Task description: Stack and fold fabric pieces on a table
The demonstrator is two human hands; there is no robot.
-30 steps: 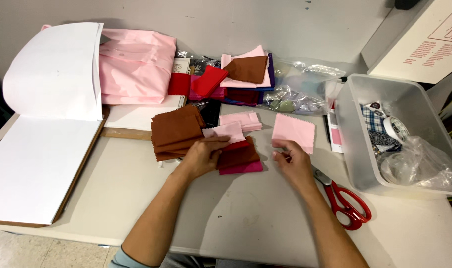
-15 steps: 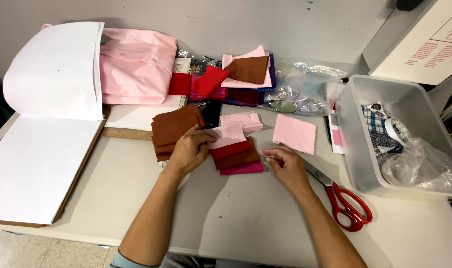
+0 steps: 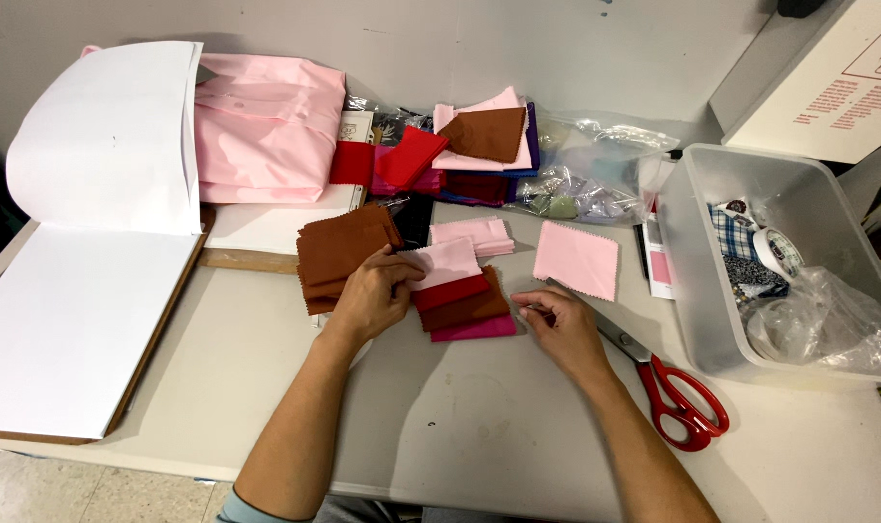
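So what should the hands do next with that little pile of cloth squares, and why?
Probably the left hand should lay its pale pink square flat on the fanned stack of red, brown and magenta squares. It holds that square by one edge above them, while the right hand rests on the table beside the stack, free to steady it.

Sewing workroom: fabric swatches (image 3: 460, 295), scissors (image 3: 678, 392), sample book (image 3: 82, 291).

Swatch stack (image 3: 465, 300): pink, red, brown and magenta fabric squares, pinked edges, fanned flat on the counter (image 3: 460, 416).
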